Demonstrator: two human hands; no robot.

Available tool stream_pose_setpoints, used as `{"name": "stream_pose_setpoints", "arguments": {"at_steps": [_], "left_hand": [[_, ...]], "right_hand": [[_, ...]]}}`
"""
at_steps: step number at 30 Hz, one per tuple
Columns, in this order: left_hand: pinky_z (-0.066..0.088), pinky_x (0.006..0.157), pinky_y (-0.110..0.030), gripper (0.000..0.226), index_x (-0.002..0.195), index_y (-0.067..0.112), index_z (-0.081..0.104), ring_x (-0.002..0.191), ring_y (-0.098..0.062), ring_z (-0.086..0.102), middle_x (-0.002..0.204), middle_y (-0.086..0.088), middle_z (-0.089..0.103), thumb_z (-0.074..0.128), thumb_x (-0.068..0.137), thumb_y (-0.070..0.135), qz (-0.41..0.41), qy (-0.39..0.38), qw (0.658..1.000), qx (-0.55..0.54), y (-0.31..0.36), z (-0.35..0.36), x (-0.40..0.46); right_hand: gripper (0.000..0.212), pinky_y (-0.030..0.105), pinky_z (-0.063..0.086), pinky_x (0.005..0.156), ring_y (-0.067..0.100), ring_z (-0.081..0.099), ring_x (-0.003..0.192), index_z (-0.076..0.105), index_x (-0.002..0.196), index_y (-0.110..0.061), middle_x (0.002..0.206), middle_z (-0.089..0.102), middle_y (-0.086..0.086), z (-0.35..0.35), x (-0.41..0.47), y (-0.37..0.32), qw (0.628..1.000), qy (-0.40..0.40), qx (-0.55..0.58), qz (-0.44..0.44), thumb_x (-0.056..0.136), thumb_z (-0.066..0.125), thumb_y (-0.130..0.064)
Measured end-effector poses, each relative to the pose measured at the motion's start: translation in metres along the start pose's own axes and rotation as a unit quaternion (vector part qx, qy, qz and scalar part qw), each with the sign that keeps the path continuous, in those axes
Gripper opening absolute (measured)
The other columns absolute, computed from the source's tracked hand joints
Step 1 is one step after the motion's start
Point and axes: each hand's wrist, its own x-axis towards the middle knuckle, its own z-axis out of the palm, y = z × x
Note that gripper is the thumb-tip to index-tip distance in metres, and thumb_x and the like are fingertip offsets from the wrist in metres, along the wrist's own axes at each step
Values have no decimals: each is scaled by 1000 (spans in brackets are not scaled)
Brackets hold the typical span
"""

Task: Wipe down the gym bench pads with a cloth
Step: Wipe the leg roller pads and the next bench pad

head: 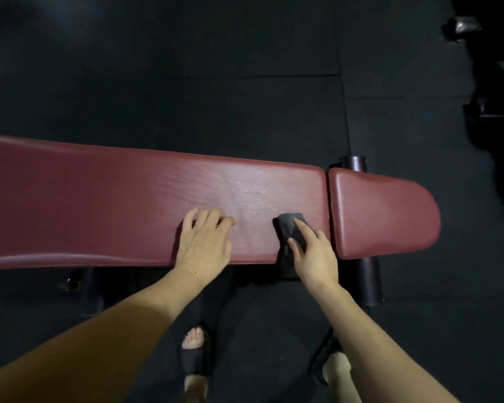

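Two bare forearms reach down to the bench; the right hand (312, 251) presses a dark cloth (292, 230) flat under straight fingers on the long pad (99, 199), near its gap with the short pad (381, 213); the left hand (202, 242) rests beside it, fingers spread, holding nothing; sandalled feet (195, 353) stand on the black floor (186, 82).

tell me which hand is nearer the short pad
Right. The right hand presses the cloth just beside the short pad; the left hand rests farther along the long pad.
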Motion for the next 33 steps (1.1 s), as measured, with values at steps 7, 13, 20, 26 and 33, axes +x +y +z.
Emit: {"name": "stream_pose_setpoints", "arguments": {"at_steps": [7,13,20,26,33], "left_hand": [[36,110,-43,43,125,24,63,119,-21,51,120,4,58,52,84,23,-13,2,998,-61,138,16,38],[27,119,-43,45,131,26,60,131,-17,47,135,7,56,53,87,22,-1,1,998,-65,187,47,85],[5,127,-52,55,148,25,50,156,-20,17,165,4,32,36,96,34,-9,-29,1000,-3,201,81,97],[7,125,-57,54,146,25,52,155,-24,21,163,0,36,35,96,38,1,-8,1000,10,200,91,100],[11,124,-59,49,140,23,57,153,-26,25,160,-4,42,37,98,38,13,13,1000,11,201,97,101]], "right_hand": [[63,39,53,90,29,66,114,32,149,-33,129,68,2,-99,28,92,999,-28,41,4,98,68,-32],[44,43,49,87,32,63,108,58,139,-23,119,69,5,-135,93,140,994,0,-71,-78,97,67,-20],[48,48,48,91,36,60,112,61,138,-25,133,64,9,-122,190,129,967,115,-137,-181,92,67,-13],[44,51,34,114,32,43,142,61,143,-34,162,41,10,-102,195,142,948,13,-183,-260,104,50,-52],[35,50,40,110,21,48,144,59,133,-29,153,54,3,-123,197,153,947,-25,-119,-296,102,59,-47]]}}
